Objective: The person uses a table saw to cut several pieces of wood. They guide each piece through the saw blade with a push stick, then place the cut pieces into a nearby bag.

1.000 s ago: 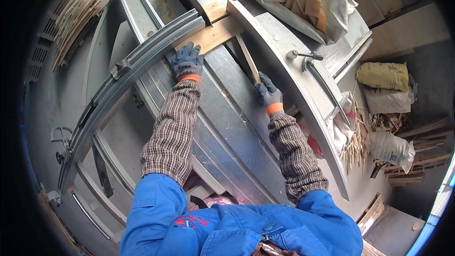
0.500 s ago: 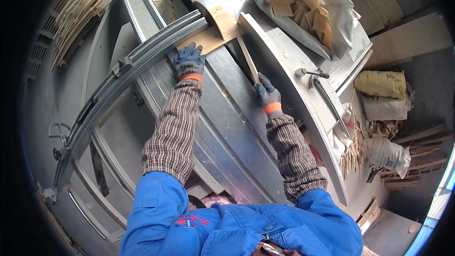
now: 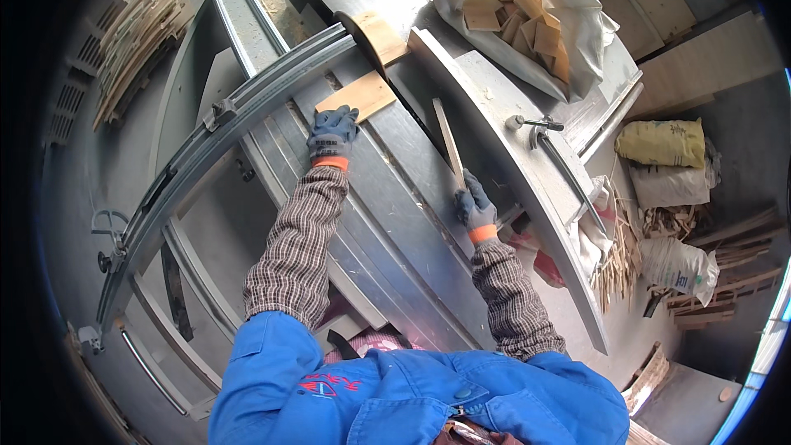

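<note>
Left hand (image 3: 332,133) flat, fingers together, pressing wooden board (image 3: 356,96) on worktop (image 3: 412,198). Right hand (image 3: 475,204) clamped on thin stick (image 3: 449,145). Board apparently uncut; sawing remains.

Left arm: extended forward and up from the lower edge, checked sleeve over blue jacket shoulder, nearly straight at the elbow. Left hand (image 3: 332,133): dark blue glove with orange cuff, palm down, fingers pressed flat. Right arm: bent, reaching less far forward, same checked sleeve. Right hand (image 3: 475,206): matching glove, fingers curled, grip closed, thumb side up.
</note>
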`<state>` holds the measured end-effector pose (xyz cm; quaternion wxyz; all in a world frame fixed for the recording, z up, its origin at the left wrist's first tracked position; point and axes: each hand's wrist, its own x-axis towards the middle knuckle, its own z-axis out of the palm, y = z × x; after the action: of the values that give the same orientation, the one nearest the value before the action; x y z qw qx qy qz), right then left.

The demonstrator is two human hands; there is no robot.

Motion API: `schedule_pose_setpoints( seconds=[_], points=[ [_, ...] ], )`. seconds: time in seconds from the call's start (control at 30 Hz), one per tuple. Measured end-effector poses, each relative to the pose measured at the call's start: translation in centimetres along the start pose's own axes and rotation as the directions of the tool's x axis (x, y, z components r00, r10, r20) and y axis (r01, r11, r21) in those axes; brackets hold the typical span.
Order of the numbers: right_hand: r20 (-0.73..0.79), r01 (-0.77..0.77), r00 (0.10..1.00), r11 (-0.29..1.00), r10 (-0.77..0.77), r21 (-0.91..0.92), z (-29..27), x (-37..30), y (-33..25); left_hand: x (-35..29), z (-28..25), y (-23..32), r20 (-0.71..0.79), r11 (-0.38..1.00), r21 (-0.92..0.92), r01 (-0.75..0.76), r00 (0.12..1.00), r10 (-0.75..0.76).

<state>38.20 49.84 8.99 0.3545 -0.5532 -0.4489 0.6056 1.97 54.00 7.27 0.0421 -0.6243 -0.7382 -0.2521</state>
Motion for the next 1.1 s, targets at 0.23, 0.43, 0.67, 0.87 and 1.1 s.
schedule_pose_setpoints(
  seconds=[0.23,0.43,0.67,0.87,1.1],
  points=[
    [0.125,0.219,0.975,0.903,-0.186,-0.368,-5.6,-7.8,-0.4,-6.1,-3.3,7.9,-0.050,0.980,-0.054,0.191,0.980,-0.194],
    [0.167,0.300,0.954,0.831,-0.250,-0.467,-4.8,-6.5,-2.1,-5.3,-2.2,9.1,0.082,0.904,-0.168,0.393,0.919,-0.385],
    [0.054,0.413,0.901,0.812,-0.431,-0.413,-4.4,0.4,0.9,-0.3,-0.4,10.9,0.182,0.939,0.075,0.337,0.921,-0.345],
    [-0.001,0.215,0.975,0.943,-0.223,-0.253,-2.5,2.9,0.4,1.6,2.6,8.3,0.220,0.939,0.140,0.315,0.914,-0.339],
    [-0.013,0.271,0.956,0.900,-0.292,-0.342,-2.4,6.0,0.9,4.6,1.7,9.3,0.229,0.940,0.087,0.329,0.912,-0.340]
  ],
)
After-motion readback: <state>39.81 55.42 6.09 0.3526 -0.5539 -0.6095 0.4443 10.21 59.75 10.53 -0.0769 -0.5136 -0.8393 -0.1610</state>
